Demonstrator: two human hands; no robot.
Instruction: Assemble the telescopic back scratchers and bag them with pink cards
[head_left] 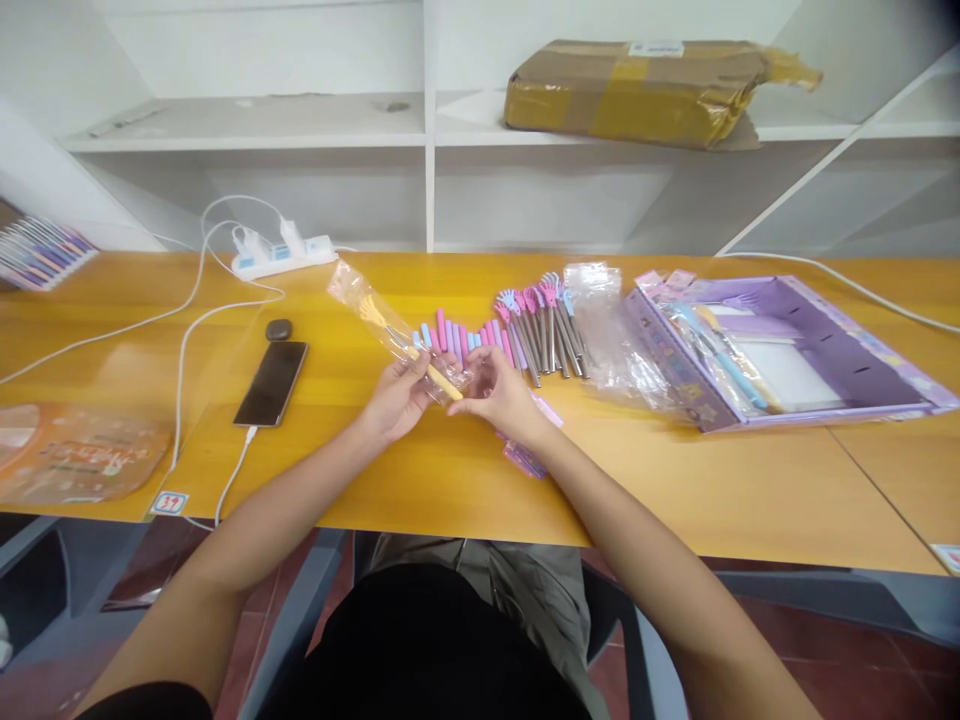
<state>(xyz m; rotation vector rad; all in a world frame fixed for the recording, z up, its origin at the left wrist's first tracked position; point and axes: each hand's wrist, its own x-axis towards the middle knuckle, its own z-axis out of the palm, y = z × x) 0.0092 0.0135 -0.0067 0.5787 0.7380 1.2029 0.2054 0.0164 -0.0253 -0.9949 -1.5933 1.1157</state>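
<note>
Backdrop: white shelving (427, 130) runs along the wall, and a taped-up cardboard parcel (645, 90) sits on the upper right shelf.
Table: big yellow-orange table (450, 480) with pretty much everything spread across it.
Right side: an open purple box (787, 350) with a couple of pale blue pieces lying inside, and a heap of empty clear bags (607, 330) just beside it.
Left side: a white power strip (281, 255) near the back with cables trailing forward, a phone (271, 383) plugged in, a small dark earbud case (278, 329) just behind the phone, and an orange packet (75, 450) at the near edge.
Middle: a row of little forks (544, 330) with pink, purple and blue hand-shaped heads and metal stems, plus loose pink, blue and lilac handles (457, 338) next to them.
In hand: a yellow fork (409, 345) inside a clear sleeve (360, 295), held tilted just above the table, head pointing up-left.
Left hand: left hand (397, 400) has its fingers closed around the handle end of the sleeve.
Right hand: right hand (499, 395) pinches the same end from the other side – fingers curled in, touching the sleeve opening.
Step, my guess: working at the open end of the sleeve – whether the fork's going in or coming out I honestly can't tell.
Next move needs: a steady left grip while the right fingers work the thin plastic mouth.
</note>
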